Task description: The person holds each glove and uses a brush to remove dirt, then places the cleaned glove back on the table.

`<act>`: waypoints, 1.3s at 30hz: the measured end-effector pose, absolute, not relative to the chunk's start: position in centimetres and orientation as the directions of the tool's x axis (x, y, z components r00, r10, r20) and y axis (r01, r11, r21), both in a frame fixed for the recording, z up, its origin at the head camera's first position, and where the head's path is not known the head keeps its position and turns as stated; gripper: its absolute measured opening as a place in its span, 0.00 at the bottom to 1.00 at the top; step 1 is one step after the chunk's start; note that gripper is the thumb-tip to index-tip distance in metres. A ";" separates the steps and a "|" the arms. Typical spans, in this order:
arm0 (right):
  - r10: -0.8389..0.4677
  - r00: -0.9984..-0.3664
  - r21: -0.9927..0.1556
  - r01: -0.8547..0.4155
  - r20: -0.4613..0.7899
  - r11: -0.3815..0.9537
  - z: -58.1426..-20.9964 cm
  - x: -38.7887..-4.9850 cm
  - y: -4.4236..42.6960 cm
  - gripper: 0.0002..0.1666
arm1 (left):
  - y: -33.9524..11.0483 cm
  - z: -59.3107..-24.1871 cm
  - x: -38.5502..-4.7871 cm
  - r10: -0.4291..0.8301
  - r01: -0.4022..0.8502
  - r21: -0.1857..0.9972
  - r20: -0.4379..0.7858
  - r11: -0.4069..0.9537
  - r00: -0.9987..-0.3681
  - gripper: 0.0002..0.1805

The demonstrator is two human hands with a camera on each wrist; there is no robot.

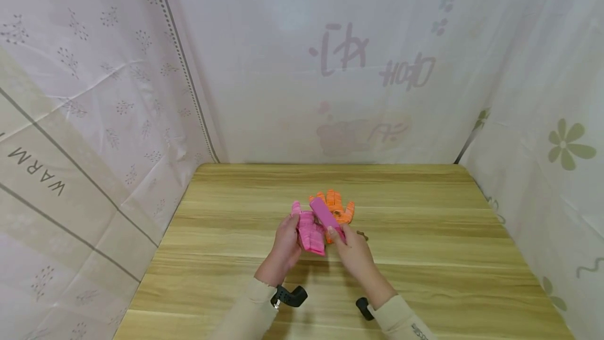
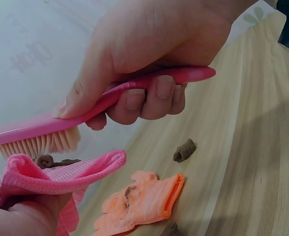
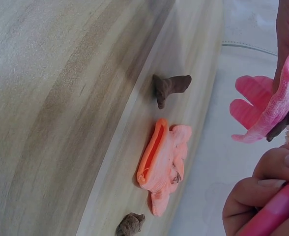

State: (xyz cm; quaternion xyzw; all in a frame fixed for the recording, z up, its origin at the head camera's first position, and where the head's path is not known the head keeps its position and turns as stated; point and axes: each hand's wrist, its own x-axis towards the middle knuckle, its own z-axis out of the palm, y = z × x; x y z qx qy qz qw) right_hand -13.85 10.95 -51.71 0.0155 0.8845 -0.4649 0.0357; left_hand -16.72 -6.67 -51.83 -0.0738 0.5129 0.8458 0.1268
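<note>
A pink glove is held up over the table by my left hand, whose fingers grip its left edge. My right hand is wrapped round the handle of a pink brush, thumb along its back. In the left wrist view the pale bristles meet a brown clay-like lump on the glove. An orange glove with brown smears lies flat just beyond the pink one, partly hidden by the brush in the head view.
Brown clay-like lumps lie on the wooden table on either side of the orange glove, one and another in the right wrist view. Printed cloth curtains enclose the table at the back and sides.
</note>
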 end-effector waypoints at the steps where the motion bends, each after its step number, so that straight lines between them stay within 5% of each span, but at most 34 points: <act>1: -0.006 -0.997 -0.823 0.063 -0.081 0.564 -51.8 -13.9 11.0 0.23 | -6.7 -51.8 -16.7 0.141 -0.290 0.849 -0.253 -0.441 -0.957 0.22; 8: -0.012 -0.995 -0.847 0.075 -0.096 0.527 -52.2 -13.9 11.1 0.25 | -6.8 -51.8 -16.6 0.136 -0.286 0.845 -0.252 -0.451 -0.958 0.22; 17: -0.021 -0.999 -0.963 0.042 -0.049 0.265 -51.6 -13.8 11.3 0.26 | -6.8 -51.8 -16.7 0.146 -0.276 0.841 -0.235 -0.465 -0.961 0.22; 28: -0.047 -0.999 -0.884 -0.021 -0.002 0.466 -51.1 -13.9 10.5 0.26 | -6.6 -51.9 -16.5 0.166 -0.289 0.847 -0.239 -0.446 -0.957 0.23; 39: -0.062 -0.998 -0.848 -0.032 -0.001 0.529 -51.6 -13.7 10.6 0.24 | -6.6 -52.0 -16.5 0.174 -0.287 0.852 -0.233 -0.439 -0.957 0.25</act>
